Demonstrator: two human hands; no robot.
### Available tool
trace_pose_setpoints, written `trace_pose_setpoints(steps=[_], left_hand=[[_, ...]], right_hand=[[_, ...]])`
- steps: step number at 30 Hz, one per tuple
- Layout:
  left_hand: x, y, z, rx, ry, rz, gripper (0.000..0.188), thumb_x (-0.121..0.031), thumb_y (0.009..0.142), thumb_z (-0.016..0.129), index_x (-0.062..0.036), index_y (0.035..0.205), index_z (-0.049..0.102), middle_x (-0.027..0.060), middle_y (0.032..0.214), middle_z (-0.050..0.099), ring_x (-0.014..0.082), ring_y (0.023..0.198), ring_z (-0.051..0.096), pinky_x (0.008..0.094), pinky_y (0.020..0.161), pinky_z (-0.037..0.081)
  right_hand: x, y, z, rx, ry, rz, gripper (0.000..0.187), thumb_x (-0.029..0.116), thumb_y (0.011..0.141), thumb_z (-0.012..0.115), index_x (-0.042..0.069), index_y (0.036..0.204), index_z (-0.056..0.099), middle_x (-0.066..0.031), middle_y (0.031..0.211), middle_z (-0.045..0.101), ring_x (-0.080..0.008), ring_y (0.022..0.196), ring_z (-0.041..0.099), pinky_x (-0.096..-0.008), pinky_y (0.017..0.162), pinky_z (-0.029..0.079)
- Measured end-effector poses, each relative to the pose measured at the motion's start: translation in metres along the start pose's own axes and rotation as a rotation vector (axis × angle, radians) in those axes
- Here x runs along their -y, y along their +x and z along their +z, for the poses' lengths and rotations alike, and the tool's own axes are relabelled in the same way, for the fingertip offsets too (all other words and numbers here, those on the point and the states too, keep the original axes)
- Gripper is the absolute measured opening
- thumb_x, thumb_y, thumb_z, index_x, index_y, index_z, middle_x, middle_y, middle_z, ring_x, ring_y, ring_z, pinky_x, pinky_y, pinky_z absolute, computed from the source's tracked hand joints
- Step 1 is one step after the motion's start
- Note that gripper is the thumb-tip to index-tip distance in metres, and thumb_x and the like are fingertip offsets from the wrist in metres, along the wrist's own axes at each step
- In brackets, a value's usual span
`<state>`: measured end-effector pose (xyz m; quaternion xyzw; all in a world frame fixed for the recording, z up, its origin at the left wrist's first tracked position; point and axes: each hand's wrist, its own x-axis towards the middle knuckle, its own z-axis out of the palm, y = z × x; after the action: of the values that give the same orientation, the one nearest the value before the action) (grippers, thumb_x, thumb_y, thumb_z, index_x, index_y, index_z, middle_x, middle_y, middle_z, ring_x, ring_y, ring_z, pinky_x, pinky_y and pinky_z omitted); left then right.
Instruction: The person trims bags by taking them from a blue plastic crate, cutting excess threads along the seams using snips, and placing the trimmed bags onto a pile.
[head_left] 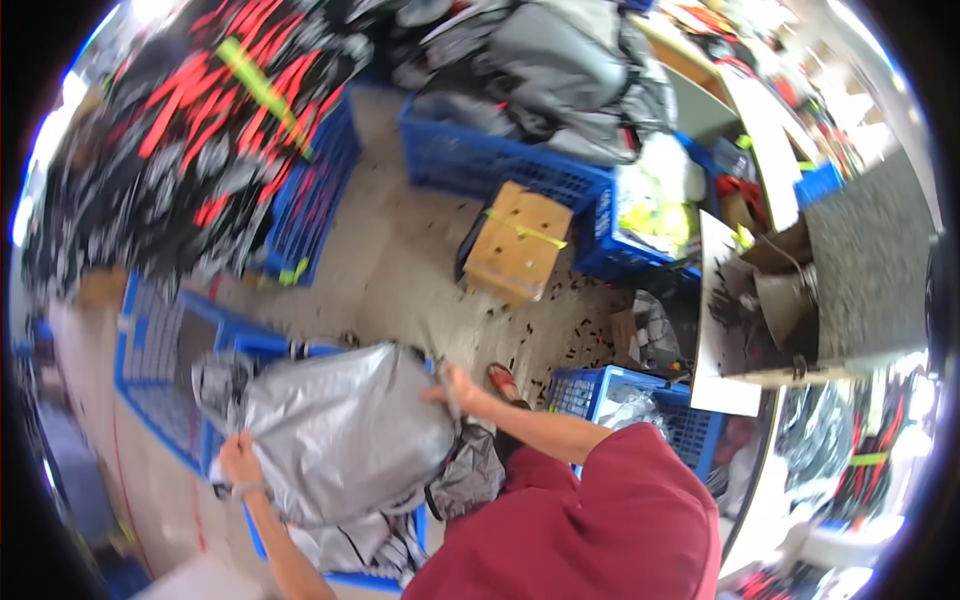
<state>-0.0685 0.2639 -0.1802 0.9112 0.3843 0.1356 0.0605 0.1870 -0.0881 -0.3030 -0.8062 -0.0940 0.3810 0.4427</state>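
Note:
A large silver-grey bag [350, 430] of shiny, creased fabric lies spread over a blue crate in front of me. Its left edge is pinched in the closed fingers of my left hand [241, 464]. At the far right edge, my right hand [460, 390] is closed on a grey strap or edge of the same bag. A smaller crumpled grey section [468, 472] hangs at its near right side, against my leg. Under the bag, more silver and striped fabric [370, 545] shows inside the blue crate [262, 535].
Another blue crate [165, 400] stands at left. Ahead, black and red straps [220, 130] form a big heap, beside a crate [490, 150] of grey bags. A cardboard box [518, 245] sits on the littered floor. At right are a machine table [722, 350] and a blue crate [690, 425].

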Motion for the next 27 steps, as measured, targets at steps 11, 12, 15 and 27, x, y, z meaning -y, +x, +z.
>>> trace_pose_setpoints(steps=[11,12,15,27], left_hand=[[-0.413,0.187,-0.257,-0.364,-0.511,0.562,0.021,-0.011,0.092,0.053,0.0037,0.084,0.065,0.0006,0.071,0.054,0.0088,0.066,0.044,0.0269,0.064,0.039],[-0.494,0.172,-0.279,-0.458,-0.662,0.558,0.030,-0.019,0.094,0.050,0.0036,0.108,0.065,0.0043,0.091,0.064,0.0098,0.081,0.055,0.0270,0.079,0.044],[-0.589,0.153,-0.336,-0.479,-0.928,0.604,0.029,-0.024,0.093,0.051,0.0015,0.099,0.061,0.0058,0.091,0.062,0.0130,0.079,0.055,0.0275,0.075,0.041],[-0.508,0.203,-0.114,-0.171,-0.497,0.654,0.026,-0.028,0.081,0.064,-0.0022,0.081,0.064,0.0182,0.072,0.063,0.0324,0.071,0.063,0.0393,0.067,0.048]], right_hand=[[0.203,-0.024,-0.328,-0.537,0.763,-0.702,0.047,0.006,0.065,0.068,0.001,0.107,0.048,-0.0032,0.083,0.049,-0.0147,0.074,0.048,-0.0304,0.065,0.044],[0.198,-0.022,-0.393,-0.630,0.959,-0.766,0.034,0.015,0.075,0.062,0.002,0.103,0.049,-0.0029,0.083,0.049,-0.0131,0.071,0.047,-0.0294,0.062,0.042],[0.217,-0.104,-0.521,-1.025,0.427,-0.918,0.025,0.024,0.097,0.038,0.006,0.094,0.054,-0.0028,0.079,0.051,-0.0127,0.070,0.047,-0.0287,0.061,0.040],[0.094,-0.083,-0.595,-1.227,0.150,-1.087,0.028,0.013,0.091,0.056,-0.014,0.093,0.049,-0.0199,0.094,0.063,-0.0260,0.089,0.064,-0.0346,0.075,0.055]])
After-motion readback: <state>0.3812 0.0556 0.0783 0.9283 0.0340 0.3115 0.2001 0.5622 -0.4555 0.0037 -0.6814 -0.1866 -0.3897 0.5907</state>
